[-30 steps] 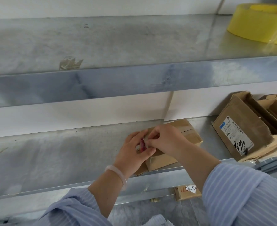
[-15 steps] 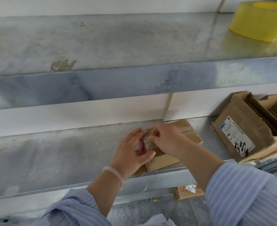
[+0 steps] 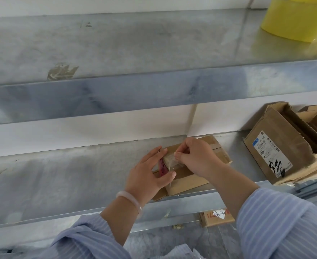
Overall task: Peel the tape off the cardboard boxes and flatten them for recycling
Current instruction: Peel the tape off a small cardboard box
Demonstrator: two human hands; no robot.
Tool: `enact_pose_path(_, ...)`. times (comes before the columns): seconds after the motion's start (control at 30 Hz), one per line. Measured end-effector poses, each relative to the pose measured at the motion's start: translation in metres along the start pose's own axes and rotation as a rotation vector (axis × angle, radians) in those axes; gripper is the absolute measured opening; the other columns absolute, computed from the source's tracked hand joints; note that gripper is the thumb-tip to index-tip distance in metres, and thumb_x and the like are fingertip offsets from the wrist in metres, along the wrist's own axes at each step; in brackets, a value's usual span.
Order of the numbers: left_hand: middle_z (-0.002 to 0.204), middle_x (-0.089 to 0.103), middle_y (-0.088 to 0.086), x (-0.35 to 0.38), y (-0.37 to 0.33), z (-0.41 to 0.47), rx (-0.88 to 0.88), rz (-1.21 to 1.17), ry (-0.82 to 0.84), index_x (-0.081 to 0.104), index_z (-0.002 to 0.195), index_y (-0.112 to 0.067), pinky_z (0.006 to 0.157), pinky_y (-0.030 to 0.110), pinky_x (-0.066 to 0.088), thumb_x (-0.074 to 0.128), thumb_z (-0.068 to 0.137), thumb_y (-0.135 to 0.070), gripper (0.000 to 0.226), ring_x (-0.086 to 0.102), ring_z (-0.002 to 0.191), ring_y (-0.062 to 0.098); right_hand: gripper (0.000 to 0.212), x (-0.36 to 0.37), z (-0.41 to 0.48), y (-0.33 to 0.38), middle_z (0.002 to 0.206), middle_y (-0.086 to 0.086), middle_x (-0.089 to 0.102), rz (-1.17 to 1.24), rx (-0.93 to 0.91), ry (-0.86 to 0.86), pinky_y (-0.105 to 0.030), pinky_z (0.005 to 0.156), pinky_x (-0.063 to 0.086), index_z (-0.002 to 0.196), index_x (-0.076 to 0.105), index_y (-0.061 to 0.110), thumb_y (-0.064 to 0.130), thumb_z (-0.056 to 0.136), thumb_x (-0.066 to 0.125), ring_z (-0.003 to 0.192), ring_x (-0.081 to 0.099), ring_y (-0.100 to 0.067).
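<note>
Left hand (image 3: 147, 173) presses flat-fingered on the small cardboard box (image 3: 190, 182), bracing it (gripping nothing), so right hand (image 3: 196, 157), pinching the clear tape (image 3: 169, 160), has resistance.

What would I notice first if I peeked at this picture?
Two hands in the middle, over the lower metal shelf: the right hand pinches a strip of clear tape partly peeled from a small cardboard box, while the left hand steadies it. In the top right corner, a big yellow tape roll sits on the upper shelf. An open box with a label is at the right.
</note>
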State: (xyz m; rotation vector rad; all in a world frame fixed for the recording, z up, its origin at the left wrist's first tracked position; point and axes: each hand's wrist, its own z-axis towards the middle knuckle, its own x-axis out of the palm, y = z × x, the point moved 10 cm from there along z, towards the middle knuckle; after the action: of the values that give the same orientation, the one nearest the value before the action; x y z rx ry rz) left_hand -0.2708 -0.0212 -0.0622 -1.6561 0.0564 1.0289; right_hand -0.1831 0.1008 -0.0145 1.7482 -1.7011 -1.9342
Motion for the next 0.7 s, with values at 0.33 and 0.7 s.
enact_pose_path(0.33, 0.140, 0.028, -0.041, 0.002, 0.000, -0.002, -0.031, -0.061, 0.017, 0.039, 0.130, -0.059, 0.095, 0.005, 0.021, 0.065, 0.074, -0.058, 0.062, 0.025, 0.120, -0.026, 0.010, -0.002, 0.006, -0.011, 0.081, 0.002, 0.070, 0.169, 0.040, -0.006, -0.029, 0.076, 0.051, 0.078, 0.064, 0.022, 0.024, 0.085, 0.071, 0.083, 0.064, -0.015)
enact_pose_path(0.7, 0.142, 0.034, -0.033, 0.005, -0.001, -0.003, -0.064, -0.136, -0.002, 0.040, 0.124, -0.060, 0.094, 0.003, 0.023, 0.066, 0.081, -0.043, 0.053, 0.031, 0.128, -0.014, 0.007, -0.004, 0.004, -0.015, 0.070, 0.003, 0.072, 0.279, 0.024, -0.011, -0.032, 0.079, 0.052, 0.080, 0.066, 0.017, 0.021, 0.084, 0.071, 0.075, 0.066, -0.014)
